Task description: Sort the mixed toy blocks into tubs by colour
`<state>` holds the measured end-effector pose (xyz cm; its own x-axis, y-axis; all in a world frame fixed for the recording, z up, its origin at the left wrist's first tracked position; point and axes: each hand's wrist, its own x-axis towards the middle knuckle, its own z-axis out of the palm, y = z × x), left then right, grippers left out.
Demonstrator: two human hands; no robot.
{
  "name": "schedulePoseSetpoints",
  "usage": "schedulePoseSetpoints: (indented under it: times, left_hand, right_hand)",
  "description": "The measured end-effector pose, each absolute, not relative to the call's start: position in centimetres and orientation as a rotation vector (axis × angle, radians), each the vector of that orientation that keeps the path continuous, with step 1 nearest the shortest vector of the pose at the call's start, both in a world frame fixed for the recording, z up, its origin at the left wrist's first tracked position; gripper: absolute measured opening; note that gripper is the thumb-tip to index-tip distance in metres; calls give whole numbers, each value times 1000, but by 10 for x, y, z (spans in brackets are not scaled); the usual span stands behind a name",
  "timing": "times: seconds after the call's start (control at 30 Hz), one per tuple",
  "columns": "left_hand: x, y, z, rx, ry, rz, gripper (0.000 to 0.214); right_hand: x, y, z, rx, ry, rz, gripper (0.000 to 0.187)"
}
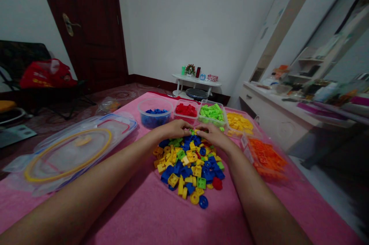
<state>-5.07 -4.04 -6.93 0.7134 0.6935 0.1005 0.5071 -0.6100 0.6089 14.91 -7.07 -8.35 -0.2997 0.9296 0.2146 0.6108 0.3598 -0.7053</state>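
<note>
A heap of mixed toy building bricks (pixel 184 160) in yellow, blue, green and a little red lies on the pink cloth (pixel 138 218) before me. At its far side my left hand (pixel 179 128) and my right hand (pixel 211 133) face each other, fingertips nearly meeting. Small green and yellow bricks (pixel 195 132) show between the curled fingers and thumbs of both hands. Their exact shape is too small to make out. Blue and yellow round pieces lie at the near edge, one blue wheel (pixel 203 201) closest to me.
Behind the heap stand tubs of blue bricks (pixel 155 116), red bricks (pixel 186 110), green bricks (pixel 211 112) and yellow bricks (pixel 239 123). A container of orange bricks (pixel 266 158) is at the right. Stacked clear lids (pixel 72 153) lie left. A cluttered desk (pixel 276 103) stands beyond.
</note>
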Motion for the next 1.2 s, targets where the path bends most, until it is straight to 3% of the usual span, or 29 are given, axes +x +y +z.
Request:
schedulePoseSetpoints:
  times: [0.13, 0.23, 0.43, 0.57, 0.7, 0.97, 1.2]
  left_hand:
    - [-52, -62, -52, 2548, 1110, 598, 38]
    - [-49, -79, -45, 2609, 1154, 480, 35]
    - [-49, -88, -52, 2672, 1221, 363, 35]
    - [-56, -81, -57, 2614, 1204, 457, 30]
    - [-57, -69, -56, 2323, 1183, 695, 25]
    - [-55, -63, -53, 1056, 881, 941, 10]
    - [-53, -66, -47, 838, 855, 929, 11]
  right_hand:
    - [155, -76, -60, -1492, -2078, 408, 21]
    - [151, -84, -49, -1593, -2165, 288, 20]
    - [131, -94, -64, -1726, -2297, 160, 27]
    - [131, -91, -69, -1768, -2232, 36, 15]
    - [133, -90, -54, -1772, -2145, 19, 4]
    - [109, -94, -63, -1571, -2216, 14, 29]
    - [114, -90, -69, -1609, -2147, 7, 17]
